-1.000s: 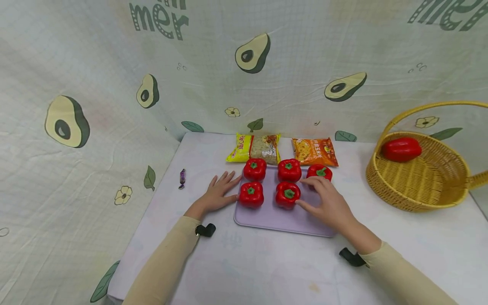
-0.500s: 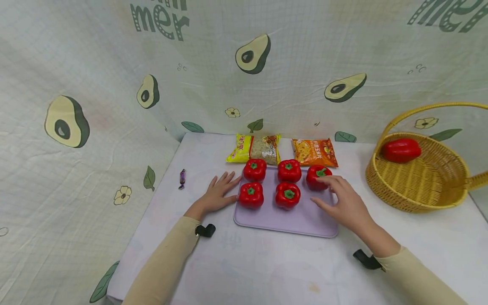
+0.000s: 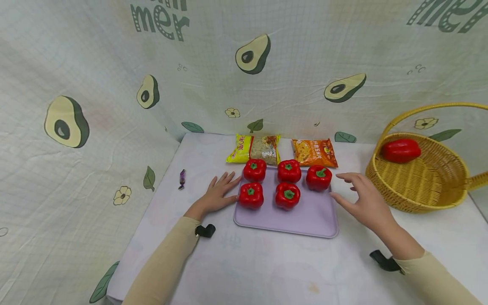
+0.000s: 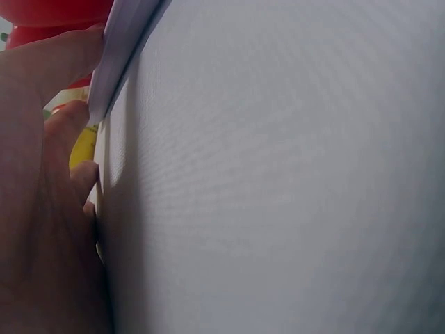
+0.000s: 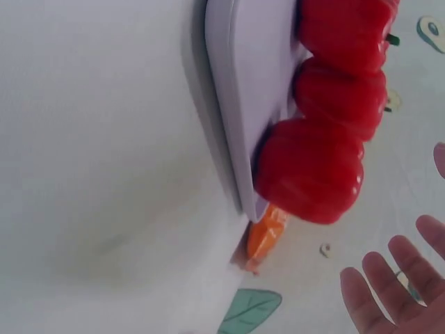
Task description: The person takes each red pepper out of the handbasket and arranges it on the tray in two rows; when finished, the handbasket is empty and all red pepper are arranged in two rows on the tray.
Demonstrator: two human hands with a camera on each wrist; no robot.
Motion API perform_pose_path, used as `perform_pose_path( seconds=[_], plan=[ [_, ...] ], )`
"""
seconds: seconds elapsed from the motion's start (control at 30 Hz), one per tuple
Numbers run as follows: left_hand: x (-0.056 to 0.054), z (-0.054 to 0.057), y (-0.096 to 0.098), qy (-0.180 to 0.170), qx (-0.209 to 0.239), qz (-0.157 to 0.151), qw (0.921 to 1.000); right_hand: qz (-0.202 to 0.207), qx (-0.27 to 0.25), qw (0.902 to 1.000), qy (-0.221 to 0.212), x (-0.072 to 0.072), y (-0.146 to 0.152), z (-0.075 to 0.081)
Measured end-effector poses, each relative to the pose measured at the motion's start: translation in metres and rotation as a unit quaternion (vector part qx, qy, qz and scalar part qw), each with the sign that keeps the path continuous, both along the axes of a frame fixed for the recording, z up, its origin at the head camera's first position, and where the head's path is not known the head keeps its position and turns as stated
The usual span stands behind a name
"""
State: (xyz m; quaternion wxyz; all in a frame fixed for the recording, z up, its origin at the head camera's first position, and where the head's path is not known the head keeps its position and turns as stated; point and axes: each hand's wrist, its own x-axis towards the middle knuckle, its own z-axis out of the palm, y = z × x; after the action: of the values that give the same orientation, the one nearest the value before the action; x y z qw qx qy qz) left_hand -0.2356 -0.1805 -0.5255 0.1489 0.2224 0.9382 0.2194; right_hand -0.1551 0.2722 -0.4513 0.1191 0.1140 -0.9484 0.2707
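Observation:
On a lilac tray [image 3: 305, 218] stand several red bell peppers [image 3: 287, 195] with green stems, in two rows. My left hand [image 3: 218, 195] lies flat with its fingers spread at the tray's left edge; in the left wrist view its thumb [image 4: 69, 56] touches the rim. My right hand [image 3: 364, 201] is off the tray's right side, thumb and fingers apart and holding nothing. Nearest to it on the tray is the back right pepper [image 3: 318, 178]. In the right wrist view that pepper [image 5: 309, 170] sits at the tray corner, apart from my fingers [image 5: 393, 285].
A yellow wicker basket [image 3: 413, 205] with a tall handle stands at the right, one red pepper [image 3: 401, 151] inside. Behind the tray lie a yellow noodle-like packet [image 3: 257, 148] and an orange snack packet [image 3: 314, 152]. A purple wrapped candy [image 3: 182, 179] lies at the left.
My right hand has moved right, from beside the front middle pepper, past the back right pepper, to outside the tray. My left hand and the peppers have stayed in place.

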Motion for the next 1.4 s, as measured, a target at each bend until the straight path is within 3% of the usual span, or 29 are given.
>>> perform_pose_path(
  seconds=[0.37,0.8,1.4],
  plan=[
    [0.0,0.001,0.0,0.001,-0.001,-0.003,1.0,-0.046,0.003,0.9983,-0.037,-0.005,0.029,0.013],
    [0.0,0.0,0.0,0.002,-0.001,-0.003,1.0,-0.069,-0.006,0.997,-0.035,-0.017,0.066,0.025],
    [0.0,0.0,0.0,0.002,-0.006,-0.002,1.0,-0.124,0.022,0.9896,-0.069,-0.041,0.117,0.037]
  ],
)
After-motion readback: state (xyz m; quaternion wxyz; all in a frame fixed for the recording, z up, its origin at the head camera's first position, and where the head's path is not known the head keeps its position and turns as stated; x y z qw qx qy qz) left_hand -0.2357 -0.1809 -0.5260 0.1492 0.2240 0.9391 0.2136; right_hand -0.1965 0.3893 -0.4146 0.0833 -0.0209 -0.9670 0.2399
